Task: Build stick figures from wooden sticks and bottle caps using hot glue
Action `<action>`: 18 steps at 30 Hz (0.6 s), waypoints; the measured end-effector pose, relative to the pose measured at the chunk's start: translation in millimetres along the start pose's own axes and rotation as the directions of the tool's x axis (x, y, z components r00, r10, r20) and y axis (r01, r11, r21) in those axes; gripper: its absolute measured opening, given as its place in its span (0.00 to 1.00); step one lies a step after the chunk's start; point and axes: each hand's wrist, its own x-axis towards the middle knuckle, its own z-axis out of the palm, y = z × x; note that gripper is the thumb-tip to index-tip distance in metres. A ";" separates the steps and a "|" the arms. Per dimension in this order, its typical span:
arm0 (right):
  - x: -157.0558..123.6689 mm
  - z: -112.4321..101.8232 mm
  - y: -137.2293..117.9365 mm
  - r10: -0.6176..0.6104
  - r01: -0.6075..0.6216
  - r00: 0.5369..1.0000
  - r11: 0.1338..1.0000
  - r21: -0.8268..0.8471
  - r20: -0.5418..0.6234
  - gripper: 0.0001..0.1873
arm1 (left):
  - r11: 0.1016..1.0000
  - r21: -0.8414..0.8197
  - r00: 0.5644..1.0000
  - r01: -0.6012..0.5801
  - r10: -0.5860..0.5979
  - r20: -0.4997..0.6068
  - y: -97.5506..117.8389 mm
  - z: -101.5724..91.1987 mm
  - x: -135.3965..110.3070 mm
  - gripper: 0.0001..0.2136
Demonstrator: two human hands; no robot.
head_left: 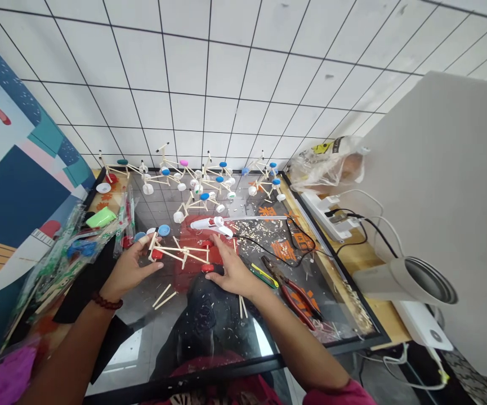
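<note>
My left hand (130, 269) pinches the left end of a small frame of wooden sticks (181, 252) with red bottle caps as wheels, thumb and fingers closed on it near a red cap (156, 254). My right hand (231, 270) rests on the frame's right side, fingers bent over the sticks next to another red cap (208, 268). The frame lies on a glossy glass table (209, 332). A white glue gun (215, 224) lies just beyond the frame.
Several finished stick-and-cap models (196, 183) stand at the table's back. Packets of sticks and caps (74, 253) lie at left. Red-handled pliers (294, 295), a yellow-green tool (264, 275), black cables, a power strip (325, 214), a plastic bag (327, 163) and a white lamp (412, 281) are at right. Loose sticks (164, 296) lie near me.
</note>
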 end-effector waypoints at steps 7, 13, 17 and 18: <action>0.2 0.2 0.6 -0.015 0.015 1.000 1.000 0.002 -0.009 0.50 | 0.990 -0.139 0.999 0.040 -0.039 0.011 5.9 2.0 -1.0 0.35; 0.4 1.4 -0.3 -0.052 0.052 0.999 0.999 0.006 -0.014 0.53 | 0.993 -0.120 0.999 0.022 -0.019 0.030 8.9 2.4 -4.7 0.34; 0.7 1.0 -2.1 -0.088 0.088 0.996 0.996 -0.013 0.004 0.53 | 1.000 -0.008 0.997 -0.022 0.023 0.076 8.9 0.3 -5.9 0.30; 0.7 0.8 -2.3 -0.089 0.089 0.996 0.996 -0.016 0.007 0.53 | 1.000 0.016 0.997 -0.023 0.022 0.075 9.6 0.1 -5.9 0.29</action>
